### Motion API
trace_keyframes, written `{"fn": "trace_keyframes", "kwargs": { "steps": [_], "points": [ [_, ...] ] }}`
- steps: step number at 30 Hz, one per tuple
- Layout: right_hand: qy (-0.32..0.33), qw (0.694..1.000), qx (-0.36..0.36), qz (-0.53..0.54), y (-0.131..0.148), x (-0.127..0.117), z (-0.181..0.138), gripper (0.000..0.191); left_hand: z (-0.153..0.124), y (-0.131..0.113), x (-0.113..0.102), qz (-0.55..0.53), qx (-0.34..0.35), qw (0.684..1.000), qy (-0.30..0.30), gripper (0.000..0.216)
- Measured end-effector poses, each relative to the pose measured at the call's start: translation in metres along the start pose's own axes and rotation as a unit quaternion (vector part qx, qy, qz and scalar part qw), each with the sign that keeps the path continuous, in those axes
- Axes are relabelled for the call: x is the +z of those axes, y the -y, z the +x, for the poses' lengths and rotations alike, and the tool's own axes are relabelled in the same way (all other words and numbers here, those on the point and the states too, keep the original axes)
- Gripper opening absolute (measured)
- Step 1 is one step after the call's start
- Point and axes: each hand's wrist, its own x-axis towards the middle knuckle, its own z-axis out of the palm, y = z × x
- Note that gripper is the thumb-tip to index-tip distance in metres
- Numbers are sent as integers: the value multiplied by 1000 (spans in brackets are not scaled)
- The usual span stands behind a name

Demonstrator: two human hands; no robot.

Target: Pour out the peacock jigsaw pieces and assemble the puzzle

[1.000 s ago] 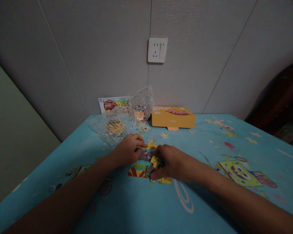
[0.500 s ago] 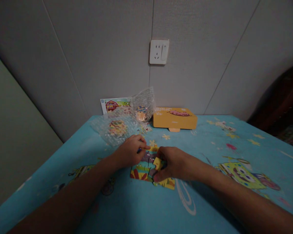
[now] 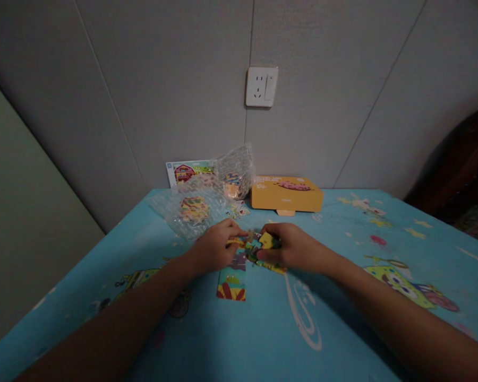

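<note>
A strip of colourful jigsaw puzzle (image 3: 231,280) lies on the blue tablecloth, below my left hand (image 3: 215,246). The fingers of that hand are closed on a yellow-edged puzzle piece at the strip's far end. My right hand (image 3: 292,248) grips a clump of joined puzzle pieces (image 3: 255,246), tilted and apart from the lower part of the strip. A yellow piece (image 3: 267,240) shows between its thumb and fingers. The fingers hide part of both sections, and the right hand is slightly blurred.
Behind my hands lies a clear plastic bag (image 3: 171,209) with puzzle pieces in it. Another bag of pieces (image 3: 237,180) stands by a farm picture sheet (image 3: 183,172). A yellow box (image 3: 287,197) sits against the wall, below a white socket (image 3: 262,86).
The puzzle has come apart into two sections. My right hand has lifted the right section up and away, tilting it, while the left strip stays on the cloth.
</note>
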Motion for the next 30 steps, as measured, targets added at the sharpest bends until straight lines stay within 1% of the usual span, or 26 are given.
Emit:
{"fn": "trace_keyframes", "kwargs": {
  "steps": [1, 3, 5, 8, 9, 12, 17, 19, 21, 22, 23, 25, 28, 29, 30],
  "points": [
    [-24, 999, 1, -43, -4, 1, 2, 39, 0, -1, -1, -5, -5, 1000, -6, 39],
    [-25, 995, 8, -95, -9, 3, 4, 52, 0, -2, -5, 12, -13, 1000, -2, 37],
    [0, 994, 23, -109, -12, 5, 5, 59, -2, -5, -10, 53, -16, 998, 30, 38],
    [9, 994, 32, -106, -12, 5, 5, 64, -5, -7, -15, 93, -12, 992, 83, 54],
    [7, 995, 32, -98, -12, 4, 5, 64, -6, -8, -16, 95, -10, 991, 91, 55],
    [2, 998, 36, -54, -11, 5, 6, 60, -6, -7, -17, 85, -13, 991, 98, 51],
    [-18, 995, 70, 76, -15, 7, 9, 59, -5, -8, -16, 37, -45, 994, 92, 50],
    [-15, 989, 86, 122, -15, 6, 10, 60, -5, -9, -16, 5, -58, 994, 89, 43],
    [8, 984, 93, 152, -15, 3, 10, 57, -3, -9, -15, -33, -57, 996, 66, 28],
    [23, 982, 95, 162, -15, 2, 10, 54, -2, -9, -15, -52, -51, 996, 43, 21],
    [37, 980, 96, 168, -15, 0, 9, 51, -1, -8, -15, -69, -47, 996, 12, 18],
    [50, 979, 96, 171, -14, -2, 9, 46, 2, -7, -16, -94, -50, 992, -68, 16],
    [26, 980, 77, 181, -12, -4, 9, 40, 6, -4, -18, -126, -80, 969, -195, 16],
    [6, 982, 59, 178, -11, -3, 8, 37, 7, -3, -18, -138, -94, 960, -224, 18],
    [-22, 985, 36, 167, -10, -2, 8, 34, 8, -2, -18, -152, -106, 953, -241, 20]
  ]
}}
